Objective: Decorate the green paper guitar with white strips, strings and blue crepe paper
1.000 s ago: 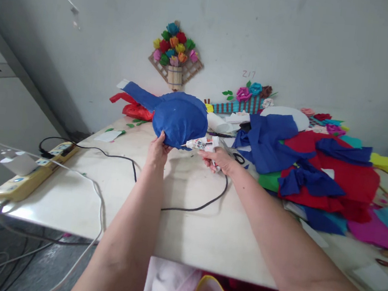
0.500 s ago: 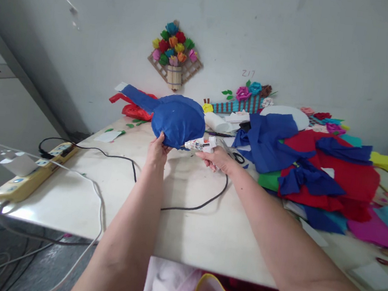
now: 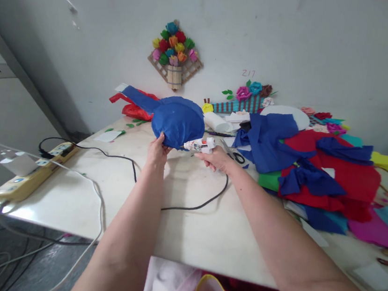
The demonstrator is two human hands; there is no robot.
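My left hand (image 3: 159, 149) grips the lower edge of a round piece covered in blue fabric (image 3: 178, 123), thumb on its front, holding it above the table. A blue strip (image 3: 136, 97) with a whitish end sticks out from its upper left. In my right hand (image 3: 216, 158) is a white glue gun (image 3: 199, 144), fingers closed round its handle. Its nozzle points left and meets or nearly meets the bottom edge of the blue piece; I cannot tell whether it touches. From below my right hand the black cord (image 3: 204, 207) loops down and left behind my left forearm.
A yellow power strip (image 3: 30, 177) with cables lies at the table's left edge. On the right are heaped blue (image 3: 269, 136) and red cloth pieces (image 3: 355, 182). Scissors (image 3: 238, 158) lie beyond my right wrist. Red material (image 3: 137, 111) sits at the back left.
The glue gun has rolled slightly in my right hand, with its nozzle still at the lower edge of the blue piece. My left hand keeps its place.
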